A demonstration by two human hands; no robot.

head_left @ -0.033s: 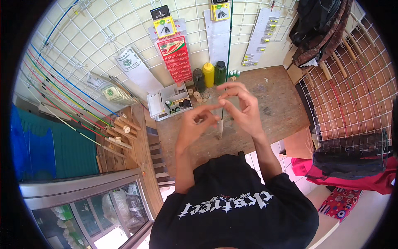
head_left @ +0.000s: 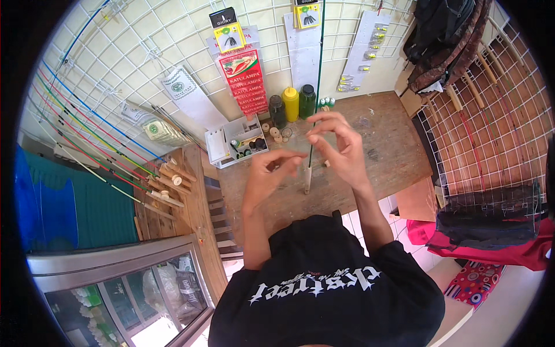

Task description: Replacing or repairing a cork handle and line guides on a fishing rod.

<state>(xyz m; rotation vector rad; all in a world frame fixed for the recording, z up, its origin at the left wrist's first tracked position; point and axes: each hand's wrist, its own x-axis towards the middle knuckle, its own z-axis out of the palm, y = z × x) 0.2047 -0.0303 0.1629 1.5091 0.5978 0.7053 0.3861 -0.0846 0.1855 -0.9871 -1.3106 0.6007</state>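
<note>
A thin dark green fishing rod (head_left: 321,52) with a pale handle (head_left: 307,180) stands upright between my hands, its lower end over the wooden table. My left hand (head_left: 272,176) is at the rod's left, just above the handle, with thumb and forefinger drawn together in a pinch. On the other side, my right hand (head_left: 343,149) is curled, its thumb and fingertips close against the rod. Anything fine between the fingertips is too small to make out. Behind the right fingers, part of the rod is hard to see.
On the wooden table (head_left: 387,150) stand a yellow squeeze bottle (head_left: 291,105), dark jars (head_left: 307,103), wooden spools (head_left: 274,132) and a white organizer box (head_left: 219,147). Several colored rods (head_left: 107,165) lean at left, beside a glass-topped cabinet (head_left: 133,295). Wire mesh with packets covers the wall.
My hands have drawn slightly apart. The left has shifted a little down and left, the right slightly to the right. The rod stays put.
</note>
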